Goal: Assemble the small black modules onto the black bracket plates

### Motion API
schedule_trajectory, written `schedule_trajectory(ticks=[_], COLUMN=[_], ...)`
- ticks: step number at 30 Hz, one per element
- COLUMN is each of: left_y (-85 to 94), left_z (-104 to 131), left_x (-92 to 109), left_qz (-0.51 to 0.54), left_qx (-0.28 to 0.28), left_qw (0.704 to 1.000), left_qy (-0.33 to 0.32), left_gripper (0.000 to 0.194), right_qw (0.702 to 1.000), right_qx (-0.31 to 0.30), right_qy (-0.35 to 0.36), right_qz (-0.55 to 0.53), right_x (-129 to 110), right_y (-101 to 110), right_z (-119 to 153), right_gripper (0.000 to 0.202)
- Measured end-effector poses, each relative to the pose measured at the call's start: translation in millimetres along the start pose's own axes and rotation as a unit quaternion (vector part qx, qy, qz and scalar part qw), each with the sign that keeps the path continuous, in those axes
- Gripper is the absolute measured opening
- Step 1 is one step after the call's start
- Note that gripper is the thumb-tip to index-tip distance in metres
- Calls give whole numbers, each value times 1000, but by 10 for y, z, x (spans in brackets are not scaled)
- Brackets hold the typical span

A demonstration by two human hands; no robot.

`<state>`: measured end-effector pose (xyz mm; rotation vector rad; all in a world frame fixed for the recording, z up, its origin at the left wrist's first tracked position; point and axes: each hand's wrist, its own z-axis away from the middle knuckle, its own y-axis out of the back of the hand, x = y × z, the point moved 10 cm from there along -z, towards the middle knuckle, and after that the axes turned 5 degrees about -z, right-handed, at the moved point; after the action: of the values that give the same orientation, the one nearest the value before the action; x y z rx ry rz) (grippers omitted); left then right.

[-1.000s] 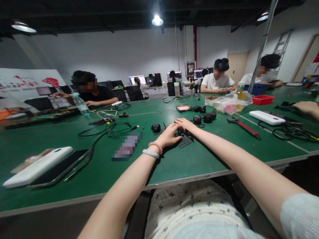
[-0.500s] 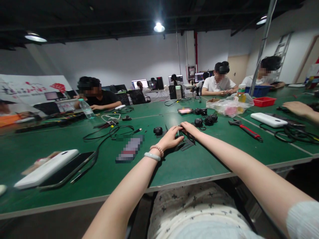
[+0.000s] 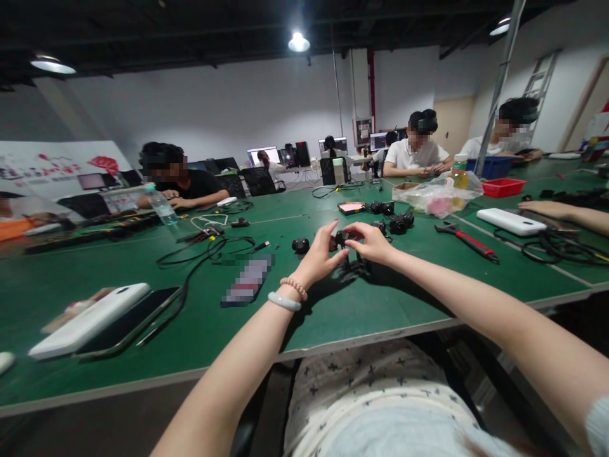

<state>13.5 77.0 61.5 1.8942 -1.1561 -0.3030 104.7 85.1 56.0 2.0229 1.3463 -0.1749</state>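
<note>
Above the table, a small black device (image 3: 341,238) is held up between my two hands, with dark strap-like parts (image 3: 354,268) hanging below it. Its exact kind is too small to tell. My left hand (image 3: 320,255), wearing a beaded bracelet and a pale bangle, curls its fingers and thumb around the left side. My right hand (image 3: 375,245) pinches it from the right. Just left of my left hand lies a rounded black piece (image 3: 300,245). Beyond my right hand sit more black devices (image 3: 402,223).
A phone (image 3: 247,280) lies left of my hands, with black cables (image 3: 209,254) behind. A white power bank (image 3: 90,320) and dark phone (image 3: 128,322) are near left. An adjustable wrench (image 3: 469,242), white power bank (image 3: 511,222) and red tray (image 3: 504,187) are right. Other people sit around the table.
My hands have risen from the tabletop and now hold the black device up, its straps hanging. My fingers have curled in around it. The view has shifted slightly.
</note>
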Motion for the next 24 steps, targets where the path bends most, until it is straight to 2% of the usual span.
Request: schedule_trajectory(ticks=[2,5,8,12,14,18,24], left_y=[-33,19,22,-173,-269,-363,-535], left_z=[21,17,6,52,82,100,176], left_x=[220,319,253,170,134,33,-150], left_qz=[-8,-13,-40,-55,-46,-23,43], left_qx=[-34,-25,-35,-120,-145,-136,-160], left_qw=[998,998,998,991,988,988,975], left_qy=[-46,-53,-31,-1,22,70,151], left_gripper=[52,41,36,31,32,35,44], right_qw=[999,997,988,958,939,918,908], right_qx=[-24,-72,-154,-270,-317,-352,-384], right_qy=[21,17,-15,-91,-134,-179,-157], right_qz=[4,-7,-6,20,8,-38,-55], right_x=[-164,-222,-106,228,395,550,505], right_y=[13,44,49,-4,-67,-187,-341], right_z=[80,104,78,182,289,408,438], right_gripper=[28,32,43,65,69,58,39])
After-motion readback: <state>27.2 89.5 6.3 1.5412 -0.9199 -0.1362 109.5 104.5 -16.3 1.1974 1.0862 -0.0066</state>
